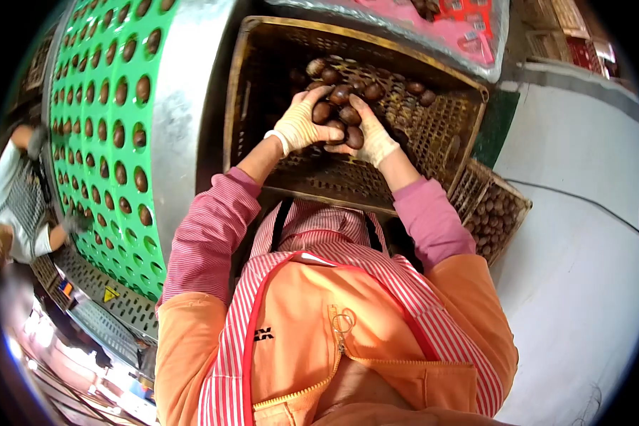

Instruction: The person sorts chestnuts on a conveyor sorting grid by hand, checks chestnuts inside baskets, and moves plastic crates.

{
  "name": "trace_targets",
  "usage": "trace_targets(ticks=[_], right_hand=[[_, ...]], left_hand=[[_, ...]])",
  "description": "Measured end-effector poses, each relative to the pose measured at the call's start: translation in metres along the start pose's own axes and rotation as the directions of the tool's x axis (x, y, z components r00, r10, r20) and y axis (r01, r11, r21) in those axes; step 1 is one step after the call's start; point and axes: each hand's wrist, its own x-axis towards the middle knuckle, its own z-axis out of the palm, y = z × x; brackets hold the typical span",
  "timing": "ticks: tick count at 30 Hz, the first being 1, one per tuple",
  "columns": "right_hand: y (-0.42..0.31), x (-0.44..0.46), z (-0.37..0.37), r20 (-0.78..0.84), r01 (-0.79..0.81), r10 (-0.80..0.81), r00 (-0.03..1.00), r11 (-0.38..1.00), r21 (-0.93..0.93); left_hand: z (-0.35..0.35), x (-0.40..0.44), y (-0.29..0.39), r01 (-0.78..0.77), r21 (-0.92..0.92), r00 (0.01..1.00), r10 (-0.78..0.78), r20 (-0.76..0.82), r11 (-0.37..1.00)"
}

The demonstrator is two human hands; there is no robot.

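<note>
At the left edge, a co-worker's gloved hand (pixel 76 221) is at the edge of a green perforated panel (pixel 136 65). Most of its holes carry one brown, egg-shaped piece (pixel 143 88) each; the round openings appear to keep the pieces apart. A smooth metal border (pixel 181 85) runs alongside, probably guarding that edge.

Next comes a dirty slatted plastic crate (pixel 334 190), close in front of the wearer, so both arms reach in over its near wall. The left hand (pixel 302 124), in a pale glove, curves round the near-left side of a cluster of brown eggs (pixel 341 94), its thumb beneath. The right hand (pixel 373 138), gloved too, closes from the other side. Together they make a cup, likely because several smooth, rounded pieces would roll out of one palm. How firmly either presses, I cannot tell. Loose brown pieces (pixel 415 88) lie beyond the fingers, within the crate walls.

Farther right, a second crate (pixel 504 186) sits beside the first, its walls containing many similar pieces.
</note>
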Motion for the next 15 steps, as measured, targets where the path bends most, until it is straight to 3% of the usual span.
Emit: trace_targets(ticks=[3, 6, 8, 12, 15], right_hand=[[-0.003, -0.029, 0.026, 0.07, 0.049, -0.041, 0.997, 0.992, -0.116], [-0.001, -0.048, 0.063, 0.139, 0.104, -0.073, 0.988, 0.966, -0.237], [0.005, -0.063, 0.1, 0.313, 0.194, -0.088, 0.946, 0.924, -0.329], [0.034, -0.055, 0.176, 0.414, 0.188, 0.026, 0.91, 0.864, -0.466], [0.08, -0.052, 0.24, 0.359, 0.121, 0.133, 0.924, 0.788, -0.604]], left_hand=[[-0.013, -0.024, 0.02, -0.163, 0.081, 0.981, 0.17, -0.094, 0.983], [-0.036, -0.058, 0.049, -0.194, 0.096, 0.963, 0.208, -0.172, 0.976], [-0.057, -0.087, 0.061, -0.219, 0.057, 0.946, 0.226, -0.234, 0.974], [-0.1, -0.162, 0.062, -0.173, 0.032, 0.875, 0.168, -0.453, 0.984], [-0.128, -0.231, 0.039, -0.139, 0.013, 0.757, 0.114, -0.644, 0.99]])
